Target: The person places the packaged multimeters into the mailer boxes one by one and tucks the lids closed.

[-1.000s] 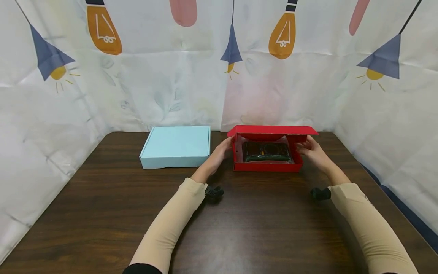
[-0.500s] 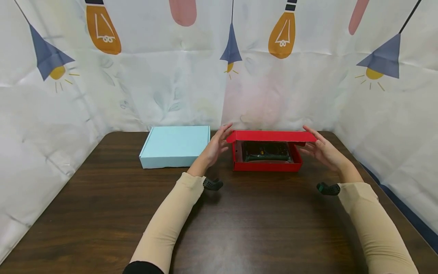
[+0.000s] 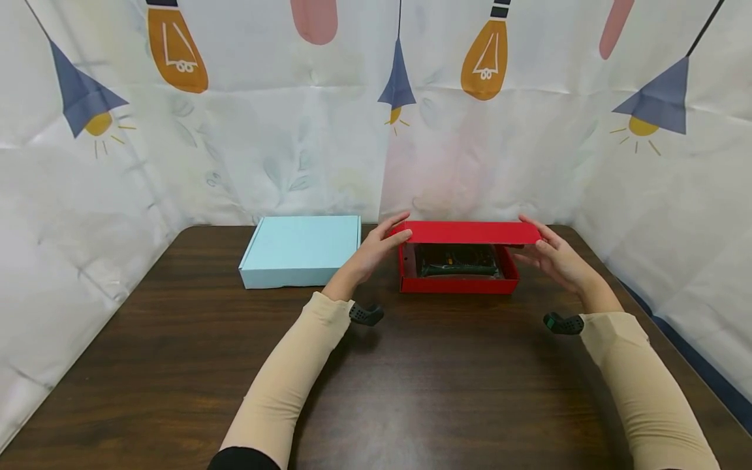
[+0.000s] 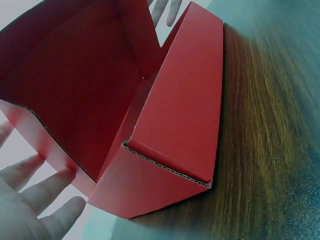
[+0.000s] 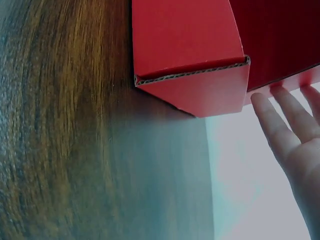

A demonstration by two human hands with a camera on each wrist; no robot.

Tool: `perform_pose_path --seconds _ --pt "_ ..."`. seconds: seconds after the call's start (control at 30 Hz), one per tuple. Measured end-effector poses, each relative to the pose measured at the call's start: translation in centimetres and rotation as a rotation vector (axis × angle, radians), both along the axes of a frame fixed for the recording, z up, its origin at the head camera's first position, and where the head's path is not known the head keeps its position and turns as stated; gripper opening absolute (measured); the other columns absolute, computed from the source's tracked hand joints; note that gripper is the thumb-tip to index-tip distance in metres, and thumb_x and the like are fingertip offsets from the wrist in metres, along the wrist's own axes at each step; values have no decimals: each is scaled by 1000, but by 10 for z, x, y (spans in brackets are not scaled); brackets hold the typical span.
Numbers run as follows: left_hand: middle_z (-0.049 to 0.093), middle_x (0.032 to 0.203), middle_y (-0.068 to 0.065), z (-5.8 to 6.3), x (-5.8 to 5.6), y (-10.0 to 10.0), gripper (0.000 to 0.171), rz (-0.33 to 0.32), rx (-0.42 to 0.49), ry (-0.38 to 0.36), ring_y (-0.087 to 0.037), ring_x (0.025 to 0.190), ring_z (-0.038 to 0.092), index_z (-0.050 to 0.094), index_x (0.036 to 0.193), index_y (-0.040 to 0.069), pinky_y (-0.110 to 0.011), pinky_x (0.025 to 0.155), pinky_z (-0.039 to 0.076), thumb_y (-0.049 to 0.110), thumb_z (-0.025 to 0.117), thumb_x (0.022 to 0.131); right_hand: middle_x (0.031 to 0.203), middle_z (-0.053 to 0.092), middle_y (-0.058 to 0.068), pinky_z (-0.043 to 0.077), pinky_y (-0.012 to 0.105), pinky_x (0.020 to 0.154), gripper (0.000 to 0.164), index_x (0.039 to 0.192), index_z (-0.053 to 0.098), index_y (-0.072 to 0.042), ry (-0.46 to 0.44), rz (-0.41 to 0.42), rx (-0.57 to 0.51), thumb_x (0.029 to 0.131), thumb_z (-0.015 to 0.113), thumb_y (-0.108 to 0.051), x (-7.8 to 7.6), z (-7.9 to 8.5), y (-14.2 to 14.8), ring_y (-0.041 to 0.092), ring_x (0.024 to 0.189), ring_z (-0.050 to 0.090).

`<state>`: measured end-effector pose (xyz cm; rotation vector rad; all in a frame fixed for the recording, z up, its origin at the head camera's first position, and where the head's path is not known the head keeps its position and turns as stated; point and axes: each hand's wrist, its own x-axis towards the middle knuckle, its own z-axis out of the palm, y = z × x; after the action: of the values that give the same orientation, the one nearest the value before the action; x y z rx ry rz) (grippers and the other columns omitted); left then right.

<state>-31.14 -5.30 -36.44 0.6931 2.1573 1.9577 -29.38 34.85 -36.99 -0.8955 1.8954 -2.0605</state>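
In the head view a red cardboard box (image 3: 459, 286) stands near the table's far edge, its lid (image 3: 470, 232) tilted partway down over it. Inside lies a dark item (image 3: 455, 261) under clear plastic; its kind cannot be told. My left hand (image 3: 367, 256) is at the lid's left end, thumb by the front flap. At the opposite end is my right hand (image 3: 561, 266), fingers spread. In the left wrist view, outstretched fingertips (image 4: 67, 175) touch the lid's side flap. The right wrist view likewise has fingertips (image 5: 276, 91) against the other side flap.
A light blue closed box (image 3: 308, 245) sits left of my left hand on the dark wooden table (image 3: 411, 391). White printed cloth (image 3: 329, 130) hangs behind the table and along both sides.
Both hands have shifted from the red box's sides up to the lid's ends. The lid has tilted further forward over the dark item. The blue box has stayed put.
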Motion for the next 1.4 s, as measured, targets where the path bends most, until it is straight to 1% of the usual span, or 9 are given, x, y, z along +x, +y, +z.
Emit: perform_pose_path --seconds 0.2,0.4,0.53,0.67,0.8,0.97,1.17,1.27,1.4 --pt "35 159 -10 -3 1 0 64 34 -20 34 -36 136 41 41 158 17 -59 111 38 26 64 98 146 38 4 49 33 104 67 165 20 -24 -58 -66 -33 107 46 -2 0 -5 0 15 126 54" --pt "44 149 -12 -7 2 -1 62 18 1 38 -37 127 51 45 154 15 -56 104 47 20 67 97 145 34 5 51 30 101 75 166 16 -25 -85 -85 -75 105 44 9 -1 -8 -3 15 126 52" --pt "47 145 -14 -11 1 -1 59 17 2 50 -37 124 53 47 152 14 -54 101 50 17 67 98 142 42 5 51 28 99 72 164 24 -25 -71 -93 -52 104 45 10 -3 -9 -7 15 123 52" --pt "46 148 -13 -15 1 -1 56 54 -42 86 -34 125 52 48 151 14 -49 99 53 18 67 99 139 50 2 51 26 98 66 159 34 -25 -61 -100 -17 104 49 8 -5 -11 -11 14 121 54" --pt "43 152 -11 -19 3 -2 55 89 -78 102 -32 127 50 48 151 15 -45 97 54 20 68 99 137 53 1 52 26 97 62 153 41 -24 -64 -93 -34 103 48 11 -7 -14 -15 15 119 55" --pt "44 150 -12 -22 4 -1 57 99 -91 111 -31 129 50 47 151 15 -44 95 56 20 69 98 135 56 1 52 26 96 61 151 44 -21 -65 -102 -75 101 48 14 -8 -17 -17 15 117 57" --pt "45 149 -12 -24 5 -3 56 98 -128 121 -31 126 51 47 151 16 -44 95 56 21 68 99 137 55 0 52 26 98 62 156 40 -14 -69 -132 -40 101 49 14 -8 -21 -17 14 118 56" --pt "44 150 -12 -24 6 -5 58 86 -164 123 -31 128 48 45 152 16 -45 95 55 22 68 98 137 54 0 52 24 97 59 153 45 -16 -80 -156 -15 101 50 13 -6 -23 -15 14 117 56" --pt "36 159 -11 -25 6 -7 62 66 -186 113 -30 136 40 44 153 16 -46 98 54 22 69 97 134 55 1 52 24 96 55 148 52 -17 -104 -185 12 101 52 11 -3 -24 -14 16 116 55"
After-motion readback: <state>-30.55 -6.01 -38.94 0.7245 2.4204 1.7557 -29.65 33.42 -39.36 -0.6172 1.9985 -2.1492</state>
